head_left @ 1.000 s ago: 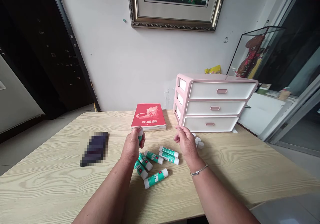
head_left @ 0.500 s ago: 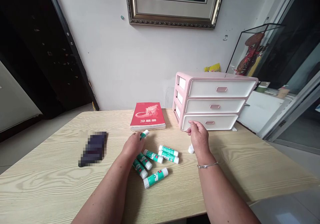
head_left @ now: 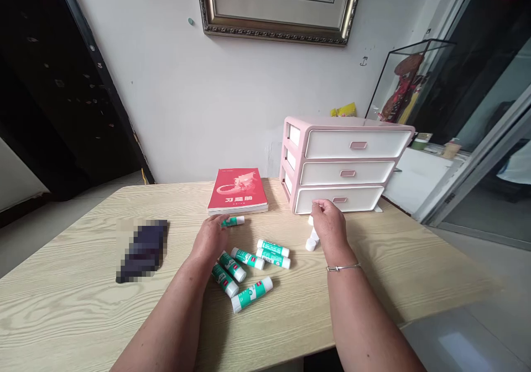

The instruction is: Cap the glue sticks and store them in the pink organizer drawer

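Observation:
My left hand (head_left: 211, 238) rests low on the wooden table (head_left: 83, 294), fingers closed on a green and white glue stick (head_left: 233, 221) that lies just in front of the red book (head_left: 238, 190). Several more glue sticks (head_left: 251, 294) lie scattered between my arms. My right hand (head_left: 331, 227) hovers in front of the bottom drawer (head_left: 339, 199) of the pink drawer unit (head_left: 290, 156). Its fingers are pinched together with a small white cap (head_left: 310, 220) at the tips. More white caps (head_left: 311, 242) sit on the table under that hand.
A blurred dark flat object (head_left: 143, 250) lies on the left of the table. All three drawers of the unit are closed. A framed picture (head_left: 277, 6) hangs on the wall behind, and a glass case (head_left: 409, 84) stands at the right.
My left hand lowered the glue stick from upright in the air down to the table by the book. My right hand moved right and forward towards the bottom drawer and the white caps.

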`<control>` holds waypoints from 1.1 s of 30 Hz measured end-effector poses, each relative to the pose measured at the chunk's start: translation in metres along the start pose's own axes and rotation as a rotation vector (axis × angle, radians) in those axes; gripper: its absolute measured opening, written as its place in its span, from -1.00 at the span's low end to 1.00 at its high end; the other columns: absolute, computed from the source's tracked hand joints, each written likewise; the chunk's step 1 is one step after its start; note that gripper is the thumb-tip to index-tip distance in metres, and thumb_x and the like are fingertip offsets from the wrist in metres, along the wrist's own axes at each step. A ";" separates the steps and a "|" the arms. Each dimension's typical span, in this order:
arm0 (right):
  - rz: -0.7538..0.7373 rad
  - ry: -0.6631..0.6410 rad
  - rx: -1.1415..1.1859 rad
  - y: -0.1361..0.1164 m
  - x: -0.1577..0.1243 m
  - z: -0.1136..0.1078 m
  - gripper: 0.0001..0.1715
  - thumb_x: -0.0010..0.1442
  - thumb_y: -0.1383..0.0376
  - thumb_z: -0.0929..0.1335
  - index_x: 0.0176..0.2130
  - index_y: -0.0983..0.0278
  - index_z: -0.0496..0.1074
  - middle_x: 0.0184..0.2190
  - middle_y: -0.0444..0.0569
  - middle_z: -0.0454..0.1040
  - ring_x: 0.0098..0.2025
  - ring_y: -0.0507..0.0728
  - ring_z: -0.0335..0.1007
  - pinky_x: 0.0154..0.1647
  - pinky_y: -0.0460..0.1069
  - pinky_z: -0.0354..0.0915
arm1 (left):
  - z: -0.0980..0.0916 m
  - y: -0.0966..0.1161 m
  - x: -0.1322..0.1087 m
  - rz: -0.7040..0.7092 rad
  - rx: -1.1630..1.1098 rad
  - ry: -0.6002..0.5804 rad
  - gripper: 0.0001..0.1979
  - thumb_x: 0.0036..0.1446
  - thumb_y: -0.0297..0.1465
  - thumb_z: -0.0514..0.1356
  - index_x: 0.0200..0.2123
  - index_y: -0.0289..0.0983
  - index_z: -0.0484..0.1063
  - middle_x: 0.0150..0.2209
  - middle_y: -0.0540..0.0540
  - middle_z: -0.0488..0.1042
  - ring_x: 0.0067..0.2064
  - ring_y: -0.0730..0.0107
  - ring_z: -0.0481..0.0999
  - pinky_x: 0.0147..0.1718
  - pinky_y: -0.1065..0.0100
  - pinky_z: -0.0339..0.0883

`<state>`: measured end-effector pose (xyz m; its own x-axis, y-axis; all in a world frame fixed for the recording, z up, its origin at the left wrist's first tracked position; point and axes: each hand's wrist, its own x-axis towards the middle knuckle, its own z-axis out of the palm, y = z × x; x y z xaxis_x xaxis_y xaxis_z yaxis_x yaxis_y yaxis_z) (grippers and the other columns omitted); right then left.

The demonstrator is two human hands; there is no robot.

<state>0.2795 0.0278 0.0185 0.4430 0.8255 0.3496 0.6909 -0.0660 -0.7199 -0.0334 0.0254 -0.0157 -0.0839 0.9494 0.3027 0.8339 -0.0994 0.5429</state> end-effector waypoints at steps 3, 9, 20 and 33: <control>0.043 -0.056 -0.167 0.002 0.003 -0.005 -0.61 0.21 0.19 0.23 -0.09 0.20 0.54 -0.19 0.01 0.60 -0.15 0.22 0.46 -0.22 0.02 0.24 | 0.000 -0.001 -0.001 -0.005 -0.026 0.036 -0.61 0.17 -0.42 0.10 0.03 -0.28 0.54 0.09 -0.25 0.52 0.14 0.01 0.46 0.13 0.13 0.29; 0.007 -0.166 -0.431 0.008 0.001 0.000 -0.56 0.22 0.22 0.26 0.02 0.27 0.52 -0.05 0.13 0.56 0.03 0.32 0.41 -0.07 0.08 0.26 | 0.006 0.011 -0.012 0.047 -0.197 -0.059 -0.72 0.15 -0.24 0.20 -0.13 -0.16 0.60 -0.09 -0.14 0.61 -0.18 0.15 0.59 -0.15 0.24 0.40; -0.025 -0.254 -0.545 0.016 -0.001 0.021 -0.59 0.24 0.25 0.25 0.01 0.22 0.53 0.01 0.17 0.52 0.08 0.34 0.34 0.02 0.18 0.19 | 0.016 0.046 -0.037 0.570 -0.033 -0.398 -0.56 0.32 -0.32 0.05 0.24 -0.11 0.36 0.22 -0.10 0.43 0.25 0.18 0.33 0.23 0.20 0.18; -0.099 -0.321 -0.564 0.014 -0.006 0.030 -0.57 0.23 0.40 0.24 0.01 0.16 0.52 -0.12 0.09 0.59 0.02 0.26 0.40 -0.03 0.11 0.10 | 0.016 0.068 -0.044 0.494 0.067 -0.461 -0.72 0.33 -0.34 0.02 -0.01 -0.22 0.46 -0.06 -0.18 0.54 0.00 0.15 0.50 0.00 0.21 0.32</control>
<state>0.2695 0.0390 -0.0113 0.2295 0.9633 0.1391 0.9519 -0.1924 -0.2384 0.0354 -0.0183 -0.0047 0.5445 0.8287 0.1297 0.7479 -0.5496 0.3724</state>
